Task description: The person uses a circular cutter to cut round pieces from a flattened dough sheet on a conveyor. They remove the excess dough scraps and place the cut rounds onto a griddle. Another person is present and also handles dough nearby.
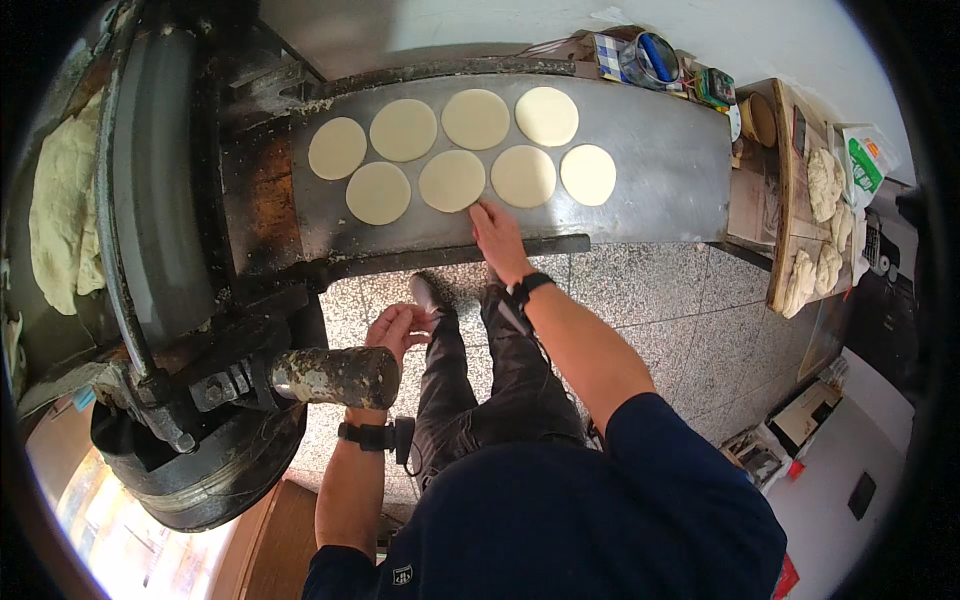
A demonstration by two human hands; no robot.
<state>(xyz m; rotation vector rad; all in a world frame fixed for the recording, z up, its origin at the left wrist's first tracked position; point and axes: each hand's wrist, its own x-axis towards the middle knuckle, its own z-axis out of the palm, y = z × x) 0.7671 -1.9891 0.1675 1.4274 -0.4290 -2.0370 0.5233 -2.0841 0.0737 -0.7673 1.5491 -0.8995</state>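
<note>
Several flat, round dough discs lie in two rows on a metal work surface (pixel 660 165). My right hand (pixel 499 236) reaches over its near edge, with the fingertips together at the lower rim of one dough disc (pixel 451 181). Whether they pinch the dough cannot be made out. To the right of that disc is another disc (pixel 523 176), and a third disc (pixel 378 193) lies to its left. My left hand (pixel 397 327) hovers over the floor, short of the surface, fingers loosely curled and apart with nothing visible in them. A mottled cylinder on the machine partly hides its wrist.
A dough machine with a large metal roller (pixel 161 187) stands at left, a dough mass (pixel 67 217) behind its bar. Along the wall sits a clear container (pixel 649 61). Dough pieces (pixel 823 184) rest on a wooden board (pixel 784 187) at right. Dark rails edge the work surface.
</note>
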